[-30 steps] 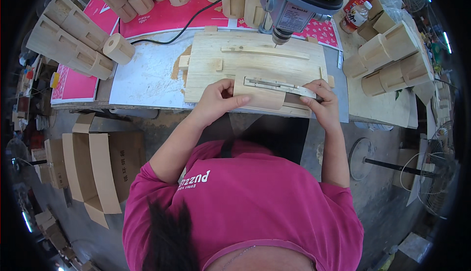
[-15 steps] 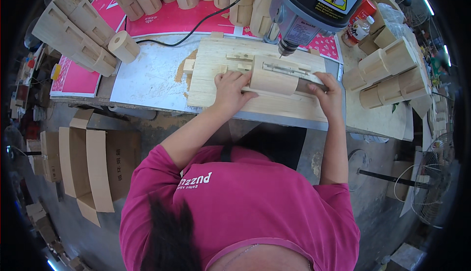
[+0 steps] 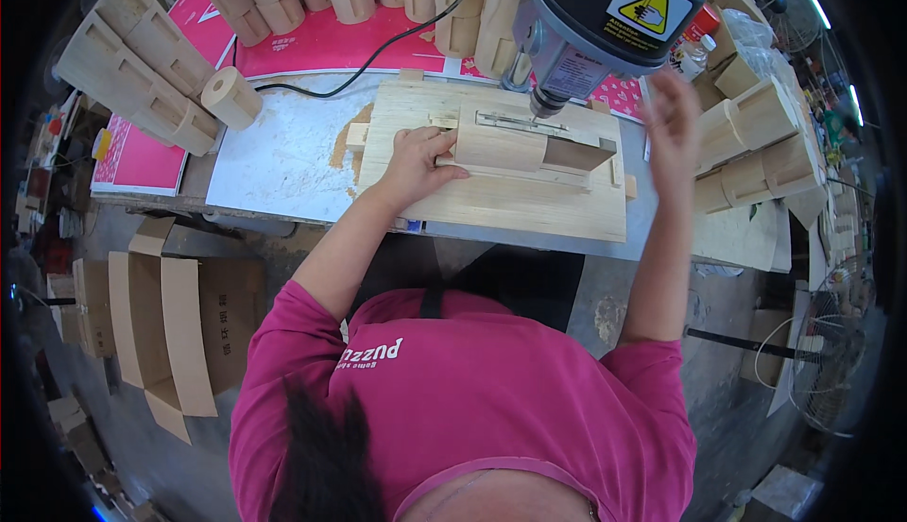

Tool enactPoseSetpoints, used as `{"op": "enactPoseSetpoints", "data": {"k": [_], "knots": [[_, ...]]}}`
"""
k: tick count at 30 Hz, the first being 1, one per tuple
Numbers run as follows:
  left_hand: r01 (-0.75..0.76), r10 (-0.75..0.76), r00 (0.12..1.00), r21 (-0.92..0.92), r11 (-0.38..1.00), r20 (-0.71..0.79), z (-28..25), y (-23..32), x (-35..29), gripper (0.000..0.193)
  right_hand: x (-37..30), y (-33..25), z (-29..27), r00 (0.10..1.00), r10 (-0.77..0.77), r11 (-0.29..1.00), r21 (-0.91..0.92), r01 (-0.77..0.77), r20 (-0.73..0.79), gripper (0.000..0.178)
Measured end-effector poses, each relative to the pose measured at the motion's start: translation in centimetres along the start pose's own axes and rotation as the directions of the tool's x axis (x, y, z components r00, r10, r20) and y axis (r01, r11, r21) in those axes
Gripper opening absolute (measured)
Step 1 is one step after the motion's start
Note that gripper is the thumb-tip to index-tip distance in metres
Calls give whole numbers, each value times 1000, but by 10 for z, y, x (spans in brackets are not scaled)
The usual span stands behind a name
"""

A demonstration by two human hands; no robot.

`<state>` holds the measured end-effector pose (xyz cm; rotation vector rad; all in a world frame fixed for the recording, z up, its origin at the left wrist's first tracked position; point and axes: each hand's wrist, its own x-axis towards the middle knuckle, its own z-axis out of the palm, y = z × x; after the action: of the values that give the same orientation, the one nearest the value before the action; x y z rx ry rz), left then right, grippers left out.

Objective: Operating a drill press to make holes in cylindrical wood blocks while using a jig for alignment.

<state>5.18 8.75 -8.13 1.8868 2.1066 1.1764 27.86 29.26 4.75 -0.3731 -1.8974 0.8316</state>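
Note:
A pale wooden cylinder (image 3: 501, 146) lies on its side on a wooden board (image 3: 520, 212) under the drill press (image 3: 590, 26). Along its top runs a slot with a metal strip (image 3: 520, 125) in it. My left hand (image 3: 420, 163) grips the cylinder's left end, thumb toward me and fingers over the far side. From the right end juts a flat dark-faced plate (image 3: 578, 155). The drill bit points down just above the metal strip. My right hand (image 3: 673, 116) is raised off the work, right of the drill head; motion smears its fingers.
Stacked wooden cylinders stand at the back left (image 3: 142, 64) and lie at the right (image 3: 756, 144). One short cylinder (image 3: 231, 97) sits apart. A black cable (image 3: 378, 54) crosses the table. An opened cardboard box (image 3: 189, 333) is on the floor at left. A bottle (image 3: 696, 54) stands behind the drill.
My right hand has let go of the cylinder's right end and lifted away to the right. The cylinder and my left hand have shifted slightly left, bringing the strip under the bit.

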Motion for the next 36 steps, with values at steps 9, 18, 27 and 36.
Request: {"op": "enactPoseSetpoints", "data": {"k": [9,18,27,36], "knots": [[-14,14,1000,42,999,18,0,6,3,49,104,-97,17,946,312,926,-194,-322,-85,32],[-39,39,999,62,997,-2,-4,5,2,50,6,-94,10,973,-216,843,-519,143,-82,17],[4,-4,1000,-5,1000,-2,-5,13,6,33,-67,-23,43,979,-175,908,-401,120,-104,13],[7,-7,1000,12,1000,-24,-3,12,3,33,-29,-55,19,931,-348,860,-433,270,-113,2]]}}
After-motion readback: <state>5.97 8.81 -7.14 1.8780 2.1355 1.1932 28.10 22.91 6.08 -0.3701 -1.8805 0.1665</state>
